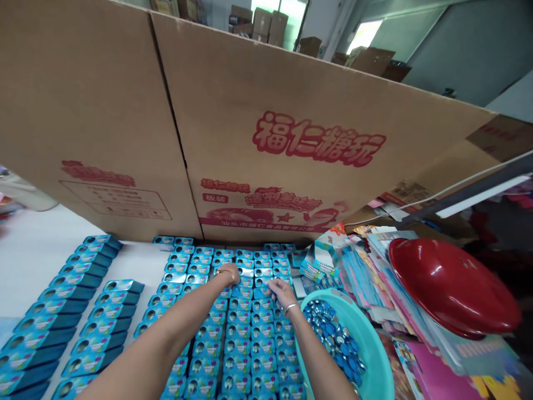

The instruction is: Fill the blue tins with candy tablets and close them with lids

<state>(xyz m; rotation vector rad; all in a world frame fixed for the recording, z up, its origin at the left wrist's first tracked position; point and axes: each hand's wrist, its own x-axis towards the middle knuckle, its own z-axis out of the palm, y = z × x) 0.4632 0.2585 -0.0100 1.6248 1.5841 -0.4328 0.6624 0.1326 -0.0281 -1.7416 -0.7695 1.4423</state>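
Small blue printed boxes [237, 350] with round openings stand in close rows under my arms. My left hand [229, 273] is curled over the boxes in the far middle; its fingertips are hidden, so what it grips does not show. Just to the right, my right hand [281, 291] has its thumb and fingers drawn together at the top of a box; anything in them is too small to make out. Beside my right forearm, a turquoise basin [377, 347] holds many small round blue and silver pieces [333, 336].
Behind the rows rises a large cardboard wall [225, 111] with red print. More blue boxes [62, 300] stand in columns on the white table [141, 258] at left. To the right lie stacked colourful printed sheets [366, 283] and a glossy red lid-like object [453, 286].
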